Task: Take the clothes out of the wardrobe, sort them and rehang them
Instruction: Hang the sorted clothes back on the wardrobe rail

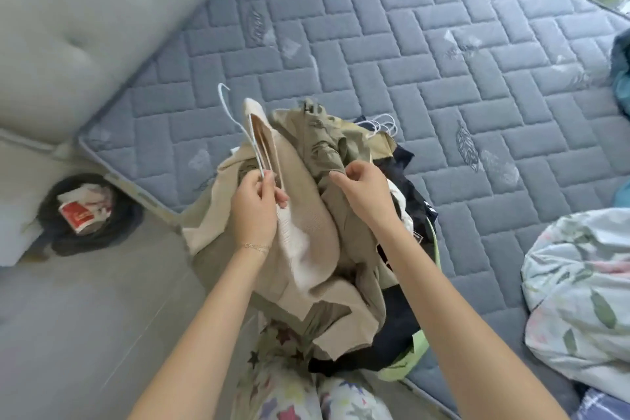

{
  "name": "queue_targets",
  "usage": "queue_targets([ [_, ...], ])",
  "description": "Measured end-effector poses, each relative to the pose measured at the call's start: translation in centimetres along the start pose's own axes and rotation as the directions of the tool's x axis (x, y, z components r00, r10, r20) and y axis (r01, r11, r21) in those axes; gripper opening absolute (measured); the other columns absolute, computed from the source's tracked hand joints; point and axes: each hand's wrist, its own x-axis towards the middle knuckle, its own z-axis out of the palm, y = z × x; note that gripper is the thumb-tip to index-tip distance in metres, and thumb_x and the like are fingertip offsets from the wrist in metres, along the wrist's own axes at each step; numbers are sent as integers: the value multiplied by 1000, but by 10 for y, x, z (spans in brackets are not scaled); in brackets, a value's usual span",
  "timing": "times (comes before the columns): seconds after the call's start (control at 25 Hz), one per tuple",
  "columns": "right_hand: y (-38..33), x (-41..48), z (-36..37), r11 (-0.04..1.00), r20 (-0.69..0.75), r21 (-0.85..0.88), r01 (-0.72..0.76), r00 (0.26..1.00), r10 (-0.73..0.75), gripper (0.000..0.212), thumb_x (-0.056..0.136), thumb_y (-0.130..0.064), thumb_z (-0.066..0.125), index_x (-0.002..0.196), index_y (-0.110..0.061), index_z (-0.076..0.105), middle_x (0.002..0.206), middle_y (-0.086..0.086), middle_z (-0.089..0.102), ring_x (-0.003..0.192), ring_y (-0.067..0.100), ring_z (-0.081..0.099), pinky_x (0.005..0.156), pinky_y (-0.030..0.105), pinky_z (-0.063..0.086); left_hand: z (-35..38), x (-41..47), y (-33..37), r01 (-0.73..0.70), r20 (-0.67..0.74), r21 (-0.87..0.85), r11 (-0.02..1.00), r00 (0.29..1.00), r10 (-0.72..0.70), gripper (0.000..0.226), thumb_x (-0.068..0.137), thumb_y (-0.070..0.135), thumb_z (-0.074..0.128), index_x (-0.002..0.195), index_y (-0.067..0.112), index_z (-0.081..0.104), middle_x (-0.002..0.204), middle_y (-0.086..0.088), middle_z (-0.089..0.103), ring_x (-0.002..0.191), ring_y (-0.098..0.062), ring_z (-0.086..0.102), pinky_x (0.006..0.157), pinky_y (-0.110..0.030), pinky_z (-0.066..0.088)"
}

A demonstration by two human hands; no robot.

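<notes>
A heap of clothes lies on the near corner of a grey quilted mattress (392, 54). On top is a beige knit garment (306, 228) with a white wire hanger (238, 119) still inside its neck. My left hand (257, 204) pinches the hanger's lower wire and the knit. My right hand (363, 191) grips an olive-khaki garment (324, 147) beside it. Dark clothes (405, 181) and more white hangers (381, 124) lie under and behind the pile.
A grey padded headboard (85, 27) rises at the left. A black bin (88, 211) with red and white trash stands on the floor by the bed corner. A floral duvet (579, 286) is bunched at the right. A teal cloth (622, 78) lies at the right edge.
</notes>
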Motion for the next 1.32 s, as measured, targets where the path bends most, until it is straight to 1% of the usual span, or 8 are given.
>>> queue_targets([
  [0.08,-38,-38,2,993,4,110,32,999,-32,34,84,-26,66,64,-14,42,55,-5,35,51,7,31,48,22,25,-43,-25,23,-15,-95,-62,998,995,9,27,103,22,42,81,17,57,57,1,61,53,-12,57,61,-24,48],
  [0.2,-97,-97,11,978,36,165,124,991,-132,37,86,-27,66,66,-6,44,57,-4,36,52,6,31,49,20,26,-109,-65,57,-63,-242,-145,987,970,26,24,103,20,44,87,15,62,53,2,58,49,-7,53,57,-17,44],
  [0.44,-214,-212,61,918,242,232,322,895,-375,34,88,-20,63,67,-17,37,57,-5,33,53,6,29,49,18,27,-246,-142,69,-124,-475,-214,969,880,8,21,101,15,46,92,16,64,51,2,52,48,-6,48,53,-19,44],
  [0.6,-277,-269,120,881,437,200,429,765,-473,23,83,-15,62,69,-15,44,59,-1,38,55,9,35,55,23,34,-345,-179,47,-140,-656,-260,955,752,-69,20,101,13,47,93,16,65,51,3,51,46,-4,46,50,-18,43],
  [0.8,-339,-341,216,819,575,221,530,607,-548,27,81,-8,62,66,-14,41,55,-5,34,50,6,30,49,13,30,-473,-220,-2,-117,-799,-230,966,589,-119,26,101,16,48,85,29,64,48,6,53,48,-8,49,57,-33,47],
  [0.96,-387,-400,305,768,637,249,590,498,-589,35,80,-8,62,61,-16,34,52,-8,31,49,6,27,50,19,27,-568,-249,-47,-80,-867,-210,974,477,-148,25,101,16,48,85,24,64,50,5,53,47,-7,49,54,-19,43],
  [1.12,-424,-444,382,731,682,294,616,400,-612,32,81,-8,62,63,-16,37,56,-4,34,53,10,30,55,26,29,-643,-265,-83,-48,-899,-245,968,384,-208,24,101,16,46,86,19,64,54,0,55,48,-8,50,54,-18,44],
  [1.32,-464,-486,468,674,748,372,639,223,-625,30,81,-6,61,64,-14,37,56,-4,32,51,7,28,50,18,28,-719,-278,-120,11,-941,-254,967,229,-249,24,102,19,45,95,9,66,58,-4,58,52,-8,52,59,-17,46],
])
